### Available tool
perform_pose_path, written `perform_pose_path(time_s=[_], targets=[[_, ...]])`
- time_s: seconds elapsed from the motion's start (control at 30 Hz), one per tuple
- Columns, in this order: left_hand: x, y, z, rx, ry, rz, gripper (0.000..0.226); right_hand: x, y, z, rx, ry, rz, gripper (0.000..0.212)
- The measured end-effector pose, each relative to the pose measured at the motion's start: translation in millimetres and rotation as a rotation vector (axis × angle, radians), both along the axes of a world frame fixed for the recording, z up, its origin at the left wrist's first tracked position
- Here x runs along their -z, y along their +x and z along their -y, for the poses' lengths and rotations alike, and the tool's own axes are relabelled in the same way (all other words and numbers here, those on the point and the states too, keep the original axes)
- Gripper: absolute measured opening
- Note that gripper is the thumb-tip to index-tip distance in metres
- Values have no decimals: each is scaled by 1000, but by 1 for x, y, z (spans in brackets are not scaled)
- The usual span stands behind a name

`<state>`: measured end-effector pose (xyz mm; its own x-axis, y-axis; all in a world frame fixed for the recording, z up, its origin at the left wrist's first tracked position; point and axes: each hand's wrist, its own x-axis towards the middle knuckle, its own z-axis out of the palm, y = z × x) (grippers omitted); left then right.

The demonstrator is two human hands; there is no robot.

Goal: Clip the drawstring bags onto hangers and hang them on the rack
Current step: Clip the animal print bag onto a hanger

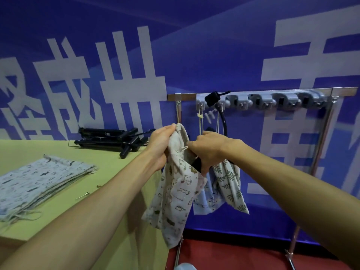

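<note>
A cream drawstring bag with small animal prints hangs in the air in front of the rack. My left hand grips its gathered top edge. My right hand holds a black hanger clip at the bag's upper right edge; most of that hanger is hidden by my hand. Behind it, a leaf-print bag and a pale blue bag hang from a black hanger on the metal rack, which carries a row of grey hooks.
A stack of printed drawstring bags lies on the yellow-green table at the left. A pile of black clip hangers sits at the table's back edge. The rack's right leg stands against the blue banner wall.
</note>
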<state>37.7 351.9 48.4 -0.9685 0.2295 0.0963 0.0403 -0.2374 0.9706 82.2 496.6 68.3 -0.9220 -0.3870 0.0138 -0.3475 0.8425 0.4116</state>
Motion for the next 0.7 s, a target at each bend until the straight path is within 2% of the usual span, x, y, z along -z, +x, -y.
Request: perform_pose_path(time_s=[0.1, 0.23, 0.5, 0.6, 0.7], targets=[[19, -1, -11, -77, -150, -50, 21, -1, -3, 1, -60, -19, -16, 62], [49, 3, -17, -70, -338, -52, 22, -3, -4, 3, -96, -56, 8, 54], [58, 2, -9, 147, -457, -84, 19, 3, -14, -4, -188, -59, -121, 57], [62, 1, -3, 280, -474, -128, 13, 6, -18, -5, -236, -17, -203, 52], [66, -5, -1, 312, -490, -183, 15, 8, -21, -5, -266, 58, -253, 41]])
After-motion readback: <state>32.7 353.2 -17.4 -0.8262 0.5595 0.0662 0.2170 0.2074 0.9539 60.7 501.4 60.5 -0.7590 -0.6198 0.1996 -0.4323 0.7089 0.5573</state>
